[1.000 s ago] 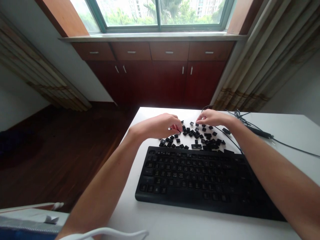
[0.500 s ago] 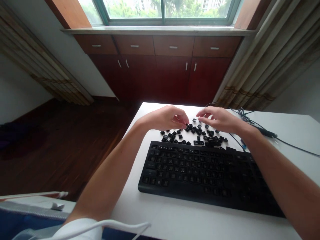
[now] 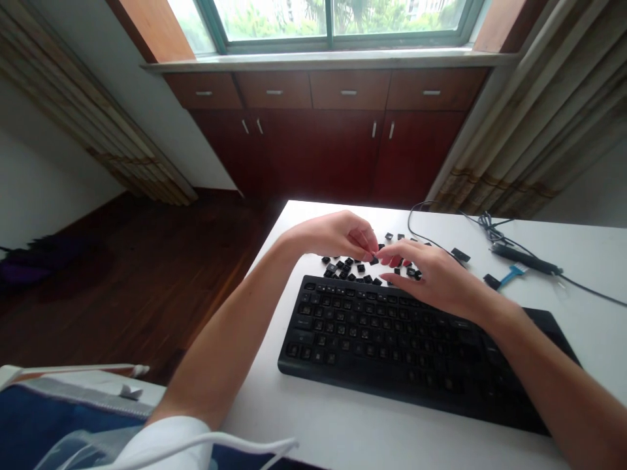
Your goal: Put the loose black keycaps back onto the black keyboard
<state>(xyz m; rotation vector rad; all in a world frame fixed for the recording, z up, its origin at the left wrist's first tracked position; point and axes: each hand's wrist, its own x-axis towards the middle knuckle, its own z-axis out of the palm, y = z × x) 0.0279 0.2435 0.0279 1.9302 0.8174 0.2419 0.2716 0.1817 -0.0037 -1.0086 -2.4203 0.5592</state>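
Observation:
My left hand (image 3: 343, 234) is closed in a pinch over the loose keycaps, its fingertips on a small black keycap (image 3: 374, 260). From the right, my right hand (image 3: 428, 271) reaches in with thumb and forefinger apart; its fingertips come up against that keycap or very near it. Beneath both hands, several black keycaps (image 3: 361, 268) lie scattered on the white table (image 3: 304, 418), some hidden by the right hand. A black keyboard (image 3: 362, 333) lies in front of them, many keys still in place. My right forearm crosses over its right end.
A blue-handled brush (image 3: 512, 274) lies right of the keyboard. Behind it are a black stick-shaped device (image 3: 526, 258) and a bundled cable (image 3: 487, 225). A larger black key (image 3: 460, 254) lies near the cable. Red-brown cabinets (image 3: 337, 150) stand beyond the table.
My right hand has moved left and nearer to me, now meeting the left hand's fingertips. A keycap now shows at the left fingertips. The view has shifted slightly, uncovering the brush.

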